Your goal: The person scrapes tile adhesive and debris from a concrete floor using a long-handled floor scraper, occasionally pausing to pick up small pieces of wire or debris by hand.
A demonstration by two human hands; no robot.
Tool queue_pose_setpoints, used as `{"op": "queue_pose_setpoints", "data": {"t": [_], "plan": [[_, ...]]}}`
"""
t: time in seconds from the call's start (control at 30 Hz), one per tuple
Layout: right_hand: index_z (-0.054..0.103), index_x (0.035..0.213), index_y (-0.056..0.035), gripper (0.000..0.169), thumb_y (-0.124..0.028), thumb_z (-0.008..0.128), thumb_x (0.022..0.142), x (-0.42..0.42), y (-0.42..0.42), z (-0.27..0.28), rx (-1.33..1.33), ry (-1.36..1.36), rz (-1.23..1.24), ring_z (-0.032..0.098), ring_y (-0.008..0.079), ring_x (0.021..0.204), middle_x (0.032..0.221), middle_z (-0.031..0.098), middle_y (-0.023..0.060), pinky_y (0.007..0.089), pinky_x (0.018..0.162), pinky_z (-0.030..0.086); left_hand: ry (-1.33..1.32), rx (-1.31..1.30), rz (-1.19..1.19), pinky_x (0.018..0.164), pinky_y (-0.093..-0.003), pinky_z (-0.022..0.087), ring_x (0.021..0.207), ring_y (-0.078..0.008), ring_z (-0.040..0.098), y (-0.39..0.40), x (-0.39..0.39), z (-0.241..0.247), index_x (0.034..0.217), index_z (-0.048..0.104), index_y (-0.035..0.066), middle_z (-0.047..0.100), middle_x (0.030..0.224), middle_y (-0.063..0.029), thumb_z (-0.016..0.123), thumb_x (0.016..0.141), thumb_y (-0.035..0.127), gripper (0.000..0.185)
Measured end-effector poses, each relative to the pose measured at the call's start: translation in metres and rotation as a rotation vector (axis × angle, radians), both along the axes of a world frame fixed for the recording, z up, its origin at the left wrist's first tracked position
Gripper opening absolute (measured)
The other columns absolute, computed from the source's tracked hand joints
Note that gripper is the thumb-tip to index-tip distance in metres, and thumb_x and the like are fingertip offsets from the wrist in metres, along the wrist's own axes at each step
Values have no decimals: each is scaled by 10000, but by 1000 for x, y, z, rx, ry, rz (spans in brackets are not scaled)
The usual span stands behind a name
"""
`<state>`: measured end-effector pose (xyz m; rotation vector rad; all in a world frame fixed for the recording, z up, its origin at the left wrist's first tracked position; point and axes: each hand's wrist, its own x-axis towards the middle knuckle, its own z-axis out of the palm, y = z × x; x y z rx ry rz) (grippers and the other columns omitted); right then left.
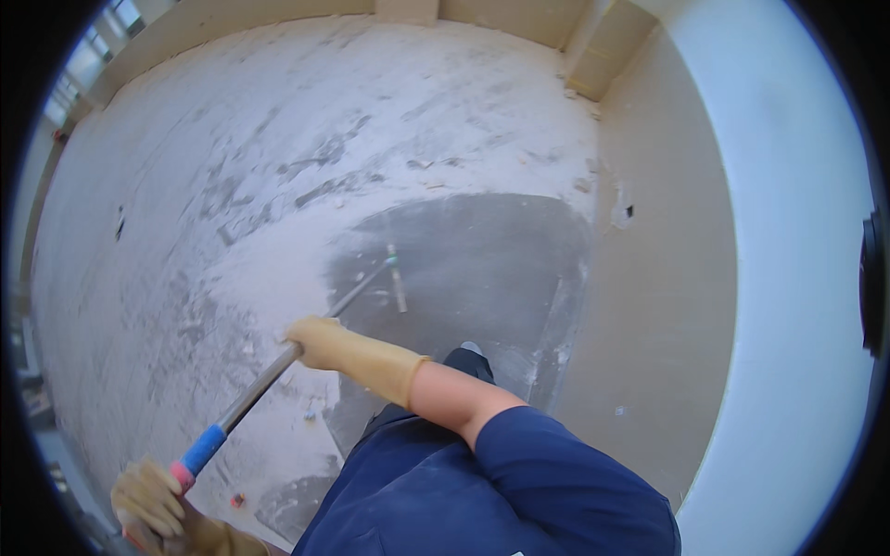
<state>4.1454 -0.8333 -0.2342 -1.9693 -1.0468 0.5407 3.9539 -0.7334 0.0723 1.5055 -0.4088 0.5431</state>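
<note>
Both my hands wear tan rubber gloves and grip one long metal pole [259, 382]. My right hand [316, 342] is closed around the middle of the shaft, my bare forearm crossing in front of my body. Lower left, my left hand [149, 497] holds the grip end, by the blue and pink sleeve [203, 449]. At the pole's far end a narrow, flat crossbar head [398, 281] with a green fitting rests on the dark floor patch [480, 257]; whether it is a squeegee or a scraper I cannot tell.
Pale dust or powder [257, 271] coats the floor left of and beyond the dark patch. A wall with a tan lower part [653, 278] runs along the right, with a small damaged hole [628, 211]. A boxed column [612, 52] juts out at the far corner. A small red-orange object [238, 500] lies lower left.
</note>
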Motion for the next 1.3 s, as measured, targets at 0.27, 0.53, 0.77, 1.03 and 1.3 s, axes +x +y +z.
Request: {"op": "queue_pose_setpoints", "data": {"t": [0.27, 0.53, 0.77, 1.03, 1.3], "plan": [[715, 930, -79, 234, -284, 605, 900, 123, -288, -28, -405, 58, -481, 664, 392, 966, 993, 696, 181, 481, 824, 544, 140, -245, -259, 499, -310, 373, 385, -132, 352, -135, 229, -75, 535, 379, 145, 370, 436, 3, 411, 1046, 230, 519], [702, 916, -28, 207, -211, 625, 861, 181, -469, -52, -270, 383, -863, 657, 437, 937, 971, 686, 248, 455, 790, 524, 438, -273, -450, 485, -353, 436, 378, -166, 363, -347, 448, -78, 559, 389, 89, 387, 463, -42, 382, 959, 40, 403], [690, 873, -21, 207, -209, 605, 857, 313, -525, -63, -210, 326, -867, 641, 451, 890, 909, 673, 257, 494, 788, 511, 433, -264, -538, 445, -319, 363, 389, -128, 295, -432, 583, -62, 565, 339, 132, 339, 473, -3, 442, 975, 107, 424], [683, 813, -22, 217, -206, 595, 887, 531, -517, -93, -44, 112, -953, 636, 452, 792, 817, 661, 244, 473, 706, 514, 229, -121, -524, 462, -300, 407, 400, -113, 361, -418, 704, -70, 569, 378, 122, 407, 477, 1, 439, 922, 71, 362], [673, 809, -32, 167, -189, 634, 849, 629, -518, -70, -41, 172, -864, 637, 441, 743, 794, 662, 234, 483, 650, 491, 239, -266, -476, 467, -288, 440, 403, -105, 391, -413, 820, -58, 605, 411, 151, 420, 485, 8, 465, 1012, 202, 413]]}}
